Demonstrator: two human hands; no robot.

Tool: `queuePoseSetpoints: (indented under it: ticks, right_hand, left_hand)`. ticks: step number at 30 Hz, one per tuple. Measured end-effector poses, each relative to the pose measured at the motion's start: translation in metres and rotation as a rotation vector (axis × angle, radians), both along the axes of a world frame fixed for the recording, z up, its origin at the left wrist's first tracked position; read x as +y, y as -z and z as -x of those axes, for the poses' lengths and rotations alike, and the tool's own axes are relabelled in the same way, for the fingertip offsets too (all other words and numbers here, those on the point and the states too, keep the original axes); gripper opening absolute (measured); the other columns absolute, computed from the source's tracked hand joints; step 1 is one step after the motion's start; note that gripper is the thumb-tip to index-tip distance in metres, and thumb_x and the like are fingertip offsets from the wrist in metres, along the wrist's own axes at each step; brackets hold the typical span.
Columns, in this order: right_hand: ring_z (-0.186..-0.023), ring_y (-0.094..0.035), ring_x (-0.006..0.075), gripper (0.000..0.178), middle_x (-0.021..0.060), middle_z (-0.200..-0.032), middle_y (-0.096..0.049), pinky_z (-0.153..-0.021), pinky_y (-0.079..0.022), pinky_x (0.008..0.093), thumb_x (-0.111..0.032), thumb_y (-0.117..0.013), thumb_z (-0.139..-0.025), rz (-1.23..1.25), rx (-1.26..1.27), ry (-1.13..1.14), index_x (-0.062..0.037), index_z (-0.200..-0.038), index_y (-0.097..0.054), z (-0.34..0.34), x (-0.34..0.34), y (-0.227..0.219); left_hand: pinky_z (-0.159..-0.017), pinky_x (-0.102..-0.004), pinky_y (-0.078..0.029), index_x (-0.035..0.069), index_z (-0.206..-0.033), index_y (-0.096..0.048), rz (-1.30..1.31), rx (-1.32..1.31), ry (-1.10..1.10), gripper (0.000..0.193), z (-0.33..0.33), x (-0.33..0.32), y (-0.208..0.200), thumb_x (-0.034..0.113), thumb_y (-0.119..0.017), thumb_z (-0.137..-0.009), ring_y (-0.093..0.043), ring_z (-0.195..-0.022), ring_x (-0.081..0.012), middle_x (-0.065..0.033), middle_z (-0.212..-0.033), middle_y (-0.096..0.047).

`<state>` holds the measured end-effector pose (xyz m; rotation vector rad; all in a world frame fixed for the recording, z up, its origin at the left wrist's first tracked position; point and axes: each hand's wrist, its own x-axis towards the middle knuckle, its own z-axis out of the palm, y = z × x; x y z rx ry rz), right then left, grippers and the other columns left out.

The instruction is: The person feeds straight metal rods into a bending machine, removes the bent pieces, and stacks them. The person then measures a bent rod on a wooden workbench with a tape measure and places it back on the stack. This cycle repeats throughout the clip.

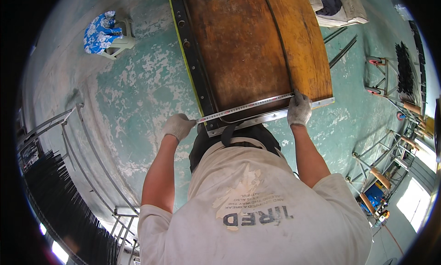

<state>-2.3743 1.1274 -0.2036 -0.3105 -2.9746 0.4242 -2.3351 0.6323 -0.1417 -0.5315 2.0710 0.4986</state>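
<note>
A silver measuring tape with fine dark and red marks is stretched across the near end of a long wooden bench. My left hand, in a pale work glove, is closed on its left end, just beyond the bench's black edge rail. In a similar grey glove, my right hand pinches the tape at the other end; its fingertips are partly hidden. That hand is beside a dark cord that runs lengthwise along the bench. Beneath the tape, a metal strip borders the near end, close against my body.
A plastic stool with a blue flowered cloth stands far left. Metal rails and black bristle-like rods are at left. Dark bars lie right of the bench. Wheeled metal frames line the right side.
</note>
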Motion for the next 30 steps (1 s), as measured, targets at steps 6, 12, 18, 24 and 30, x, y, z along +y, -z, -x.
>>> queuePoseSetpoints:
  ticks: [6,12,18,24,30]
  right_hand:
    - [-0.115,-0.072,0.0443,0.034,0.0222,-0.117,-0.079,-0.103,-0.058,0.0540,-0.015,-0.074,-0.100,0.045,0.004,0.009,-0.0102,-0.132,-0.086,0.002,0.001,0.002]
    - [-0.112,-0.073,0.0424,0.032,0.0209,-0.114,-0.079,-0.100,-0.059,0.0504,-0.014,-0.076,-0.098,0.121,0.024,0.025,-0.0081,-0.127,-0.087,0.003,0.008,0.011]
    - [-0.112,-0.074,0.0407,0.032,0.0187,-0.113,-0.080,-0.100,-0.059,0.0488,-0.013,-0.076,-0.098,0.142,0.009,0.037,-0.0082,-0.127,-0.088,0.004,0.009,0.014]
    - [-0.114,-0.073,0.0408,0.031,0.0192,-0.116,-0.080,-0.103,-0.058,0.0487,-0.012,-0.075,-0.098,0.155,0.005,0.042,-0.0076,-0.126,-0.088,0.005,0.007,0.011]
    - [-0.115,-0.071,0.0432,0.029,0.0208,-0.118,-0.079,-0.105,-0.057,0.0515,-0.011,-0.074,-0.099,0.192,0.013,0.051,-0.0068,-0.125,-0.087,0.004,0.009,0.012]
  left_hand:
    - [-0.103,-0.0506,-0.062,0.009,-0.118,-0.089,0.005,0.005,0.008,0.052,-0.001,0.000,0.001,0.055,-0.078,-0.096,-0.080,-0.119,-0.0411,-0.0218,-0.121,-0.085]
    - [-0.101,-0.0503,-0.063,0.011,-0.114,-0.090,0.013,0.020,0.030,0.050,0.005,0.014,-0.009,0.057,-0.077,-0.097,-0.080,-0.118,-0.0400,-0.0206,-0.120,-0.085]
    - [-0.094,-0.0483,-0.064,0.010,-0.111,-0.090,-0.004,0.034,0.001,0.047,-0.003,0.020,0.006,0.055,-0.083,-0.096,-0.083,-0.107,-0.0378,-0.0201,-0.110,-0.086]
    - [-0.099,-0.0506,-0.064,0.013,-0.114,-0.090,0.007,0.009,-0.020,0.045,0.000,0.024,0.002,0.052,-0.078,-0.097,-0.082,-0.115,-0.0398,-0.0175,-0.119,-0.086]
    - [-0.098,-0.0507,-0.064,0.013,-0.115,-0.090,0.052,0.022,-0.016,0.044,0.001,0.030,0.001,0.051,-0.079,-0.096,-0.081,-0.117,-0.0404,-0.0181,-0.120,-0.086]
